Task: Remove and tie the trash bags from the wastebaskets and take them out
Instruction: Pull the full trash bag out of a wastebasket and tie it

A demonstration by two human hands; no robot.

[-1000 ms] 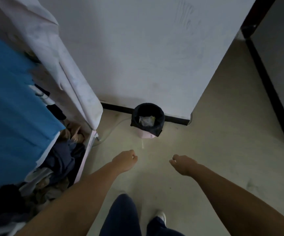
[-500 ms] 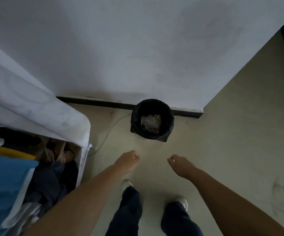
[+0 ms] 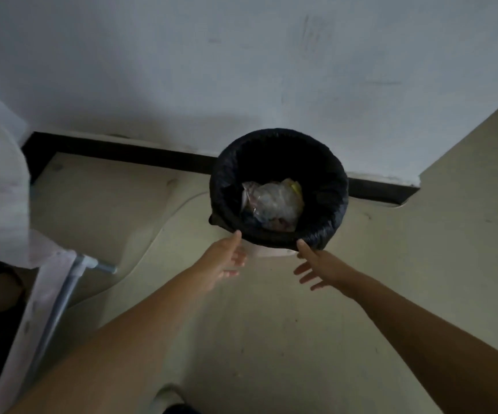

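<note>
**Both hands at the rim of the little bin**

Dim corner, pale beige floor (image 3: pixel 316 324), scuffed white wall (image 3: pixel 182 70) with a black baseboard (image 3: pixel 128 153) running along the bottom. Right up against that wall sits a small wastebasket (image 3: pixel 268 251), only a sliver of its pale side showing near the bottom edge, because the black trash bag (image 3: pixel 331 204) is folded over the rim and covers most of it. Inside the bag you can see some crumpled clear plastic trash (image 3: pixel 273 203) with a bit of yellow in it.

The person is leaning over it with both arms stretched out. Left hand (image 3: pixel 225 258) has its fingers spread and relaxed, nothing in it, with one fingertip right at the near-left edge of the bag's folded rim. Right hand (image 3: pixel 316 268) is the same deal, fingers splayed, holding nothing, with one fingertip at the near-right edge of the rim. Whether either fingertip is truly pressing on the plastic or is only just beside it, I can't tell, it's kinda dark.

Off to the left there's white fabric (image 3: pixel 0 189) draped over a rack with a grey metal tube (image 3: pixel 71 282) poking out below. A thin pale cable (image 3: pixel 164 231) snakes across the floor toward the bin.
</note>
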